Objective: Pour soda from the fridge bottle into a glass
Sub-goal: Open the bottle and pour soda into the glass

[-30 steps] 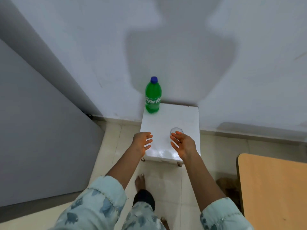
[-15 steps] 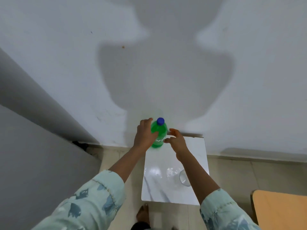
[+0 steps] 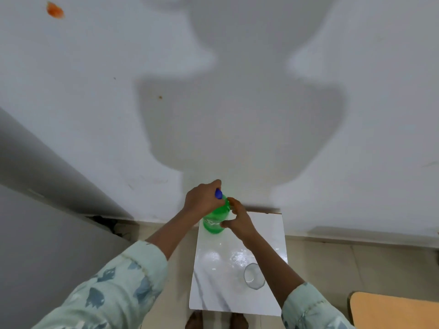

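Head view: left hand [image 3: 203, 201] clenched over bottle [image 3: 215, 222] cap [image 3: 218, 194]; right hand [image 3: 238, 220] grip cups its body.

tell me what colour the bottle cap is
Blue cap, seen in the head view, on the green bottle.

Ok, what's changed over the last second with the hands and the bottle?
Both hands moved from near the glass forward to the green bottle. The left hand now closes over its blue cap; the right hand holds its body. Bottle, glass and white table kept their places.
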